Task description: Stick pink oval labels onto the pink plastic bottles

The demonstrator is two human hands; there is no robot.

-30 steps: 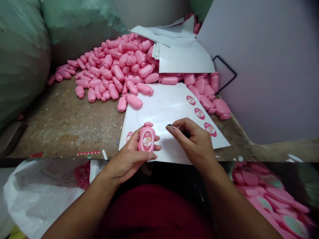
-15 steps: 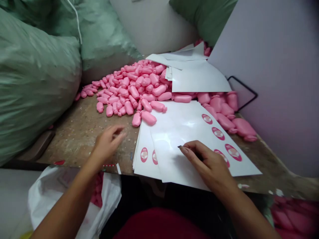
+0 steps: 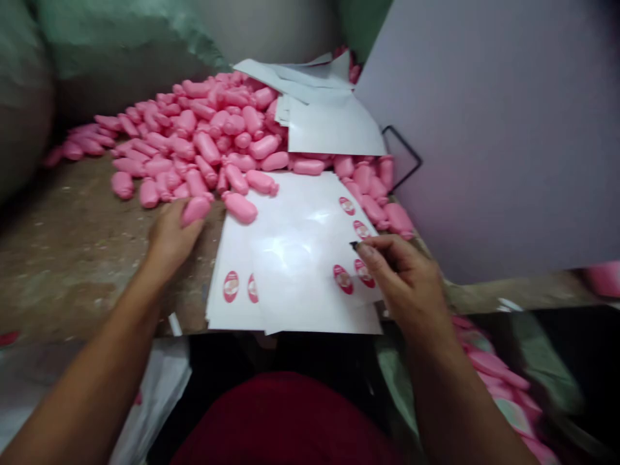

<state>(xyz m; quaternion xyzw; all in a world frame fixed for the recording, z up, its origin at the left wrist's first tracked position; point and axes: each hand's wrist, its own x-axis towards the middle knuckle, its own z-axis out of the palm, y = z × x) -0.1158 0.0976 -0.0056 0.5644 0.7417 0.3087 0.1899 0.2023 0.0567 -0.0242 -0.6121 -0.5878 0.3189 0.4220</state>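
Note:
My left hand lies on the worn table at the near edge of a heap of small pink plastic bottles, its fingers closed round one pink bottle. My right hand rests on the right side of a stack of white sticker sheets, fingers pinched on a small dark tool. Its tip is beside the oval pink labels that remain on the top sheet. More oval labels show on a lower sheet at the left.
Used white backing sheets lie on the bottle heap at the back. A pale board stands at the right with a black wire handle beside it. Labelled pink bottles lie low right. A white bag hangs low left.
My left hand let go of the labelled bottle, reached left across the table, and now grips an unlabelled bottle from the heap. My right hand stayed on the sheets, nearer the labels.

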